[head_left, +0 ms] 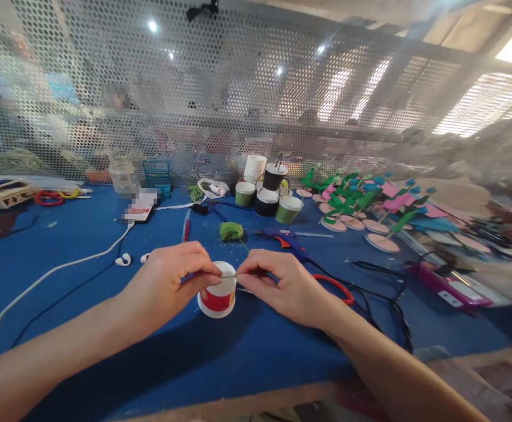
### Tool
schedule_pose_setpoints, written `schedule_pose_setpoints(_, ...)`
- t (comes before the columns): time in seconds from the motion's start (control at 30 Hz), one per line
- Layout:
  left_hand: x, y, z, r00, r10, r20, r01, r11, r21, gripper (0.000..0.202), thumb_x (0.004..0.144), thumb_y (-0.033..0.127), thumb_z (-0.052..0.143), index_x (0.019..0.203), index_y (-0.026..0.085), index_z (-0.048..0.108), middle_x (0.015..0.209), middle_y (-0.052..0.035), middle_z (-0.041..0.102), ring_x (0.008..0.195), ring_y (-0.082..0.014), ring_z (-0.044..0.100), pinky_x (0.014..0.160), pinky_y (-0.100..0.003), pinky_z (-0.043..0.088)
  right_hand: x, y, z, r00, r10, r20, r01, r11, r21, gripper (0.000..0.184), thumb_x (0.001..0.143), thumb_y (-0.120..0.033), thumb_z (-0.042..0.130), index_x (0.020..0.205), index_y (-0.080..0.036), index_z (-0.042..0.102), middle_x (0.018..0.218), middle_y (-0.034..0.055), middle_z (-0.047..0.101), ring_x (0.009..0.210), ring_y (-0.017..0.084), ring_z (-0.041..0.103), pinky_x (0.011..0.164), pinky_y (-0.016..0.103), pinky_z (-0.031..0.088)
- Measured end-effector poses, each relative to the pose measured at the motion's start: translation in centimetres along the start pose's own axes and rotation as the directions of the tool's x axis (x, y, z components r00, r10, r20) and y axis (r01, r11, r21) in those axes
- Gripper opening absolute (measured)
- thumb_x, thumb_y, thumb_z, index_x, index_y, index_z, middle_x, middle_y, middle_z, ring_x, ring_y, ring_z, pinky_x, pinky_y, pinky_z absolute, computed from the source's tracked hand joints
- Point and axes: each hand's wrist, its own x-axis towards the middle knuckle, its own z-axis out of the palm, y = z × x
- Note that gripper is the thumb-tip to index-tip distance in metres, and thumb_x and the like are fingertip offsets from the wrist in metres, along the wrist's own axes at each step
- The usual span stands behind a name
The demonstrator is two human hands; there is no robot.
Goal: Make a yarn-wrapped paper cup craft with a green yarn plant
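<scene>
A small paper cup (217, 296) wrapped in red stands upside down on the blue table (84, 275), just in front of me. My left hand (168, 284) is pinched shut at its upper left rim. My right hand (284, 284) is pinched shut to the right of the cup. Between the two pinches runs a thin pale strand or stick (235, 275), held by both hands just above the cup. A ball of green yarn (231, 232) lies a little behind the cup.
A blue glue gun (287, 240) and red-handled scissors (335, 286) lie right of my hands, with black cables (388, 305). Behind stand several wrapped cups (267, 193) and paper flowers on round bases (361, 211). A white cable (54, 269) and phone (140, 206) lie left. A perforated screen (238, 88) closes the back.
</scene>
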Motion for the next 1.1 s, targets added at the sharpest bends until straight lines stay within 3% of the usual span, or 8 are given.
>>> schedule_pose_setpoints(0.1,-1.2,-0.4,0.9,0.999,-0.034,0.014,0.034,0.999,0.035,0.013,0.074,0.024,0.051,0.067,0.018,0.059,0.064,0.0004,0.056,0.058,-0.0096,0.050,0.055,-0.020,0.039,-0.3,0.1,0.3,0.998,-0.018,0.058,0.020,1.000,-0.020,0.012,0.077,-0.022,0.049,0.072,-0.016,0.058,0.062,-0.0005,0.053,0.053,0.007,0.044,0.050,0.018,0.035)
schedule_pose_setpoints(0.37,-2.8,-1.7,3.3,0.996,-0.080,0.042,0.084,0.992,-0.099,0.017,0.078,0.027,0.046,0.068,0.016,0.053,0.067,-0.0002,0.055,0.059,-0.0090,0.047,0.054,-0.020,0.036,-0.6,0.7,0.3,0.984,0.033,0.175,-0.026,0.999,-0.042,0.011,0.075,-0.016,0.050,0.066,-0.015,0.056,0.061,-0.0023,0.050,0.050,0.005,0.041,0.048,0.016,0.033)
schedule_pose_setpoints(0.73,-2.8,-2.2,3.4,0.995,-0.100,0.007,0.100,0.987,-0.127,0.017,0.076,0.025,0.048,0.063,0.016,0.049,0.064,0.0007,0.052,0.057,-0.0087,0.045,0.054,-0.020,0.037,-0.3,1.1,0.4,0.987,0.084,0.136,-0.080,0.996,-0.030,0.009,0.074,-0.014,0.050,0.066,-0.015,0.055,0.062,-0.0020,0.049,0.054,0.006,0.043,0.050,0.017,0.035)
schedule_pose_setpoints(1.1,-2.8,-2.9,3.8,0.997,-0.076,0.007,0.076,0.984,-0.162,0.013,0.079,0.022,0.045,0.069,0.016,0.050,0.070,-0.0005,0.053,0.065,-0.0099,0.048,0.060,-0.022,0.038,-0.3,1.7,0.5,0.996,0.020,0.087,-0.018,1.000,-0.020,0.009,0.072,-0.011,0.051,0.065,-0.016,0.052,0.069,0.0006,0.049,0.057,0.008,0.046,0.053,0.019,0.038)
